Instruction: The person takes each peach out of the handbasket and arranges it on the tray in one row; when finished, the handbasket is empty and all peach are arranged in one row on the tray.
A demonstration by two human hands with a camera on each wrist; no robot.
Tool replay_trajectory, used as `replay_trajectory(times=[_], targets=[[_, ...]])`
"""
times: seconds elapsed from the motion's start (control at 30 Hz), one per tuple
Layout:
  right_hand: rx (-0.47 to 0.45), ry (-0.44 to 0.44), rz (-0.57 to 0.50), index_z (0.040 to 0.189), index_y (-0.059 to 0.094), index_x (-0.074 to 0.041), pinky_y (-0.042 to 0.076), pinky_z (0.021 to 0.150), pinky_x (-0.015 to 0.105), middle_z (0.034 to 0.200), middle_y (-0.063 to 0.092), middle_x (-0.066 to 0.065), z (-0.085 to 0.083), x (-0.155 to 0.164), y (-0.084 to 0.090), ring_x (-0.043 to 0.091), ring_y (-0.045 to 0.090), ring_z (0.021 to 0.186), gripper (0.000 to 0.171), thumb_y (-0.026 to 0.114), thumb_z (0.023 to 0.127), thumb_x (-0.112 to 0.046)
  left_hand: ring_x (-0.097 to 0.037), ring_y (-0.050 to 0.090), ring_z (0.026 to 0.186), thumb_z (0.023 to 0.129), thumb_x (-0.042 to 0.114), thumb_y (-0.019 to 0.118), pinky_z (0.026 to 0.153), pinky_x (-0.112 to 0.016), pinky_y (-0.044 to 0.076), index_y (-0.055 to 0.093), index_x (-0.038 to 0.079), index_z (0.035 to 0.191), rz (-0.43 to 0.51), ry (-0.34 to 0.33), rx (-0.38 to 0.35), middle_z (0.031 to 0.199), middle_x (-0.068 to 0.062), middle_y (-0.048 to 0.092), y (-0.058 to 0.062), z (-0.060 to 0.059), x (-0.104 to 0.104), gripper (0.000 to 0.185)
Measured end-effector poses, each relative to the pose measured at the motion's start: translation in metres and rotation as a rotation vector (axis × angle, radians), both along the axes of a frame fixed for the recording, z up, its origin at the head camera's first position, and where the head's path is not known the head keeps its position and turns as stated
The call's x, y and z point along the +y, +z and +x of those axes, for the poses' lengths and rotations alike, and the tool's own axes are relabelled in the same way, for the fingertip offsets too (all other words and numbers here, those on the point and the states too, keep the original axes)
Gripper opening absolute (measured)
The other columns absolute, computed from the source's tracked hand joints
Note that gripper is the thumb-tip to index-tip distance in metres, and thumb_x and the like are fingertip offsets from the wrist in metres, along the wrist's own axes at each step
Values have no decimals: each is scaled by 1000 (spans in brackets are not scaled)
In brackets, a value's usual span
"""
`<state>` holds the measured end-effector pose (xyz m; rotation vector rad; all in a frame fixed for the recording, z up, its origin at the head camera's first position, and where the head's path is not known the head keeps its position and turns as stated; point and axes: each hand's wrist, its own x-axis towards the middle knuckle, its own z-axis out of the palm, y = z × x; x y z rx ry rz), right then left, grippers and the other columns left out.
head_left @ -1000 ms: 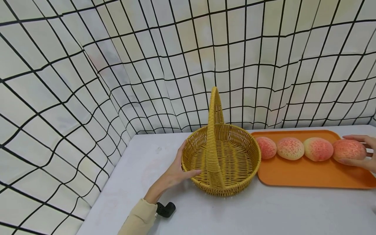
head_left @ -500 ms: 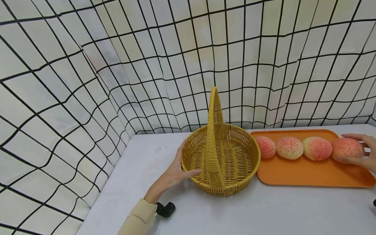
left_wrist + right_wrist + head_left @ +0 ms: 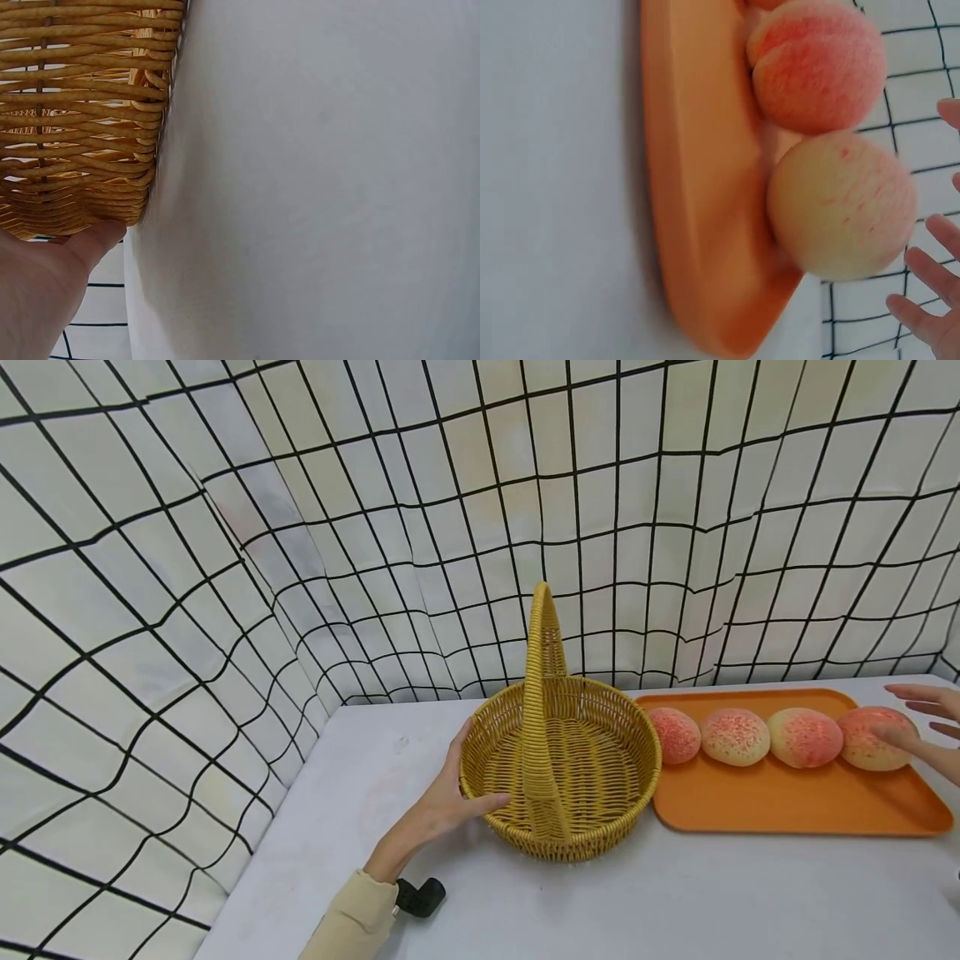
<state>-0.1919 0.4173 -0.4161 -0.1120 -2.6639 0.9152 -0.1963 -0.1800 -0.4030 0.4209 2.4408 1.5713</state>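
**A:** Looking at the rightmost peach [image 3: 873, 740], it sits at the far right end of the orange tray [image 3: 795, 810], last in a row of four. The right hand [image 3: 930, 731] is right beside it with fingers spread and straight. One fingertip seems to just touch the peach's right side in the head view, nothing wrapped around it. The right wrist view shows those fingers [image 3: 930, 300] fanned out next to the fruit with a small gap, so contact is honestly hard to call.

**B:** ok and the other three?

**A:** Second peach [image 3: 805, 737] touches the rightmost one, then the third peach [image 3: 735, 737], then the fourth peach [image 3: 677, 735] just beside the basket rim. All lie on the tray's back half.

**B:** what's the left hand doing

**A:** The left hand [image 3: 442, 802] rests against the left outer wall of the wicker basket [image 3: 600, 810], thumb lying along the rim, fingers fairly straight behind it. Looks like pressing, not gripping. The left wrist view shows the thumb tip against the weave. The basket's tall handle [image 3: 542, 643] stands upright, and the basket sits on the white table [image 3: 675, 902], touching the tray's left edge. Grid-pattern cloth [image 3: 225, 527] hangs behind everything.
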Motion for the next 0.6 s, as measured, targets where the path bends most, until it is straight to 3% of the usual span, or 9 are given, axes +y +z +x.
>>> replay_trajectory(times=[0.03, 0.17, 0.4, 0.53, 0.6], targets=[[11, 5, 1, 159, 24, 11, 17, 115, 77, 158, 21, 44, 3, -5, 8, 65, 19, 143, 68, 56, 110, -24, -40, 18, 157, 85, 38, 86, 124, -61, 18, -6, 22, 169, 4, -3, 0, 173, -19, 8, 0, 0, 0, 126], [84, 25, 51, 158, 27, 10, 16, 116, 75, 158, 23, 43, 13, -30, 30, 63, 21, 145, 65, 57, 110, -21, -40, 19, 157, 85, 36, 86, 124, -60, 20, -6, 23, 169, 18, -17, 1, 173, -19, 8, -1, -2, 2, 125], [173, 222, 84, 160, 25, 6, 2, 117, 78, 157, 18, 41, 24, -73, 51, 61, 15, 140, 65, 58, 109, -16, -35, 16, 158, 87, 41, 85, 125, -60, 19, -7, 24, 169, -17, -37, 4, 174, -14, 6, 2, -2, 2, 124], [264, 270, 205, 161, 27, 1, 2, 115, 82, 164, 16, 34, 29, -94, 56, 60, 16, 144, 70, 59, 108, -33, -32, 13, 159, 91, 46, 80, 125, -60, 17, -8, 26, 169, -70, -23, 45, 175, -9, 2, 2, 1, -3, 119], [302, 265, 284, 163, 27, -3, 0, 114, 82, 167, 13, 30, 30, -101, 55, 59, 13, 150, 78, 58, 106, -46, -32, 13, 160, 95, 46, 75, 125, -60, 20, -8, 27, 169, -105, -13, 112, 175, -8, 2, 3, 2, -7, 112]])
